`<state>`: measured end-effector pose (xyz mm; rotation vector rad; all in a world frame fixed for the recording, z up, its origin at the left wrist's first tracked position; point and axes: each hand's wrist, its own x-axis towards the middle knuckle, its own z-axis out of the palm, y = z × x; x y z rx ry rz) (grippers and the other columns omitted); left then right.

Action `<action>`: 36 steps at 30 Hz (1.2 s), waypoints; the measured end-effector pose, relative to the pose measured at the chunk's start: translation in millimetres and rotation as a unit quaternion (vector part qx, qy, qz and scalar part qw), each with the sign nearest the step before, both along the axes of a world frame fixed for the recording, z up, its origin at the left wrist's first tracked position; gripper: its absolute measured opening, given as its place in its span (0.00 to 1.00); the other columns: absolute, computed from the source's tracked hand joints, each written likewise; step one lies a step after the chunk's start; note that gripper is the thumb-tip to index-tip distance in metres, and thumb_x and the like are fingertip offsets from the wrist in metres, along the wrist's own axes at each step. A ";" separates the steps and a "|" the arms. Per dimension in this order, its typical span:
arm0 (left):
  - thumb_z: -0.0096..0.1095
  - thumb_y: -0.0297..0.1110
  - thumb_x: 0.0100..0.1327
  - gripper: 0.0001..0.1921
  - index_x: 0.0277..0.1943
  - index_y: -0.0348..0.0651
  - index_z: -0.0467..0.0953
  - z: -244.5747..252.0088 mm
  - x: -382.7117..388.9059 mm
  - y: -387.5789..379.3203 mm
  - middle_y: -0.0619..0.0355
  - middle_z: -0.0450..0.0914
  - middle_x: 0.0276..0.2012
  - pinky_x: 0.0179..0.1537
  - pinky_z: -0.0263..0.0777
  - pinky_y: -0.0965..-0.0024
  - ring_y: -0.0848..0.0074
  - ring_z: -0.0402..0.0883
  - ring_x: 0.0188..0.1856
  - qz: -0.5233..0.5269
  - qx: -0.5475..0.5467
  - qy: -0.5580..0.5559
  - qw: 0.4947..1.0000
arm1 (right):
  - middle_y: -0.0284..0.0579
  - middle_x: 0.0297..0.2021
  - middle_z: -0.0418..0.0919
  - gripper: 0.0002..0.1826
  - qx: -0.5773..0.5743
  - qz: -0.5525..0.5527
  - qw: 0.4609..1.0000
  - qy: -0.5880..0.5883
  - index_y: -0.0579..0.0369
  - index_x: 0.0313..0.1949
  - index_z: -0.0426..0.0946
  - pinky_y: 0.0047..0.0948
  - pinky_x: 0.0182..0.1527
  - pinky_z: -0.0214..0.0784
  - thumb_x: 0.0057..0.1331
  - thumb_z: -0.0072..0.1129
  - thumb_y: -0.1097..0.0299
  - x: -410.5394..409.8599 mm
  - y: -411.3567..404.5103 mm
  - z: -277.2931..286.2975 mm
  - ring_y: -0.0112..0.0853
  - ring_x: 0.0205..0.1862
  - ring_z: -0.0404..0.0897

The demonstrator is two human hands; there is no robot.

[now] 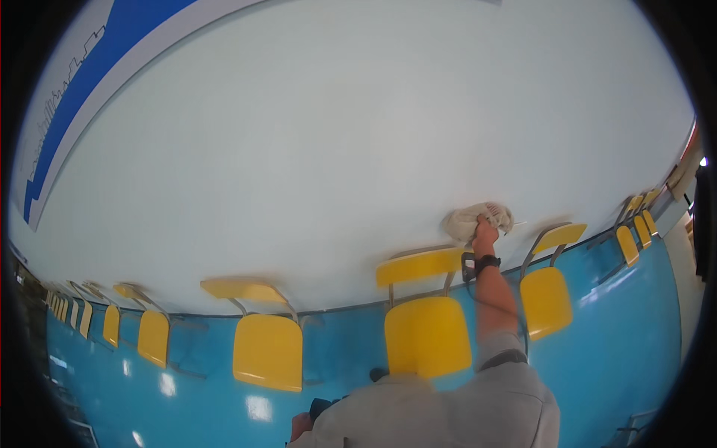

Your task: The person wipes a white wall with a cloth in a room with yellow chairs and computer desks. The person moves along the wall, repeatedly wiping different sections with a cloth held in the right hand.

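My right hand (486, 231) is shut on a beige cloth (468, 223) and presses it against the pale wall (336, 151). The right arm is stretched forward, with a black wristband (488, 262) and a small boxed device (468, 267) at the wrist; a cable runs back along the forearm. Below the hand stands a yellow chair (428, 336), its backrest close to the wall. Of my left side only a small patch of skin (301, 427) shows beside a dark device (320, 409) at the bottom edge; the fingers are hidden behind my grey top (403, 414).
More yellow chairs (268, 350) line the wall to the left, and another chair (546, 302) stands right of my arm. Several further chairs (627, 245) are at far right. The floor (341, 336) is glossy blue. A blue-and-white panel (84, 92) hangs at upper left.
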<state>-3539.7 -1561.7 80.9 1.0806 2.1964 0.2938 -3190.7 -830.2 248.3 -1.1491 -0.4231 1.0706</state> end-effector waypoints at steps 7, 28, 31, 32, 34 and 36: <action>0.50 0.53 0.65 0.22 0.36 0.40 0.80 -8.5 22.5 -36.9 0.40 0.81 0.34 0.40 0.73 0.46 0.42 0.80 0.42 0.066 -0.045 -0.041 0.996 | 0.50 0.48 0.81 0.26 -0.056 0.068 0.984 -0.156 0.68 0.53 0.74 0.38 0.48 0.77 0.56 0.68 0.74 -37.8 -18.6 -102.2 0.41 0.46 0.82; 0.59 0.51 0.63 0.23 0.44 0.35 0.83 -9.2 14.3 -3.0 0.35 0.82 0.43 0.46 0.75 0.54 0.44 0.81 0.49 0.144 -0.027 -0.055 0.988 | 0.50 0.40 0.78 0.19 0.313 -0.006 0.868 -0.385 0.59 0.44 0.77 0.40 0.49 0.71 0.55 0.70 0.67 -193.5 -109.7 164.1 0.47 0.45 0.78; 0.58 0.51 0.64 0.23 0.42 0.34 0.82 -24.5 19.9 -14.4 0.35 0.82 0.42 0.45 0.75 0.52 0.43 0.81 0.48 0.153 -0.024 -0.060 0.986 | 0.51 0.40 0.73 0.20 0.388 0.039 0.820 -0.420 0.58 0.44 0.73 0.44 0.45 0.70 0.53 0.67 0.67 -234.9 -135.4 167.7 0.51 0.43 0.75; 0.58 0.50 0.64 0.23 0.41 0.34 0.82 -30.3 20.1 -15.7 0.35 0.82 0.41 0.45 0.74 0.52 0.43 0.81 0.47 0.152 -0.022 -0.053 0.987 | 0.51 0.40 0.73 0.22 0.404 0.049 0.795 -0.450 0.58 0.45 0.73 0.45 0.43 0.70 0.51 0.68 0.68 -247.2 -134.9 157.9 0.52 0.43 0.74; 0.57 0.49 0.64 0.22 0.39 0.33 0.82 -35.7 29.5 -31.8 0.34 0.81 0.40 0.44 0.74 0.50 0.42 0.80 0.46 0.163 -0.027 -0.040 0.985 | 0.49 0.39 0.73 0.24 0.467 0.065 0.729 -0.495 0.56 0.47 0.74 0.45 0.42 0.69 0.49 0.69 0.71 -273.5 -155.0 154.4 0.49 0.43 0.75; 0.56 0.48 0.64 0.21 0.37 0.33 0.81 -37.8 35.5 -41.6 0.35 0.81 0.39 0.42 0.74 0.49 0.41 0.80 0.44 0.156 -0.034 -0.039 0.986 | 0.46 0.39 0.74 0.25 0.501 0.103 0.677 -0.529 0.54 0.48 0.75 0.43 0.42 0.68 0.48 0.68 0.73 -291.3 -165.1 140.8 0.47 0.43 0.75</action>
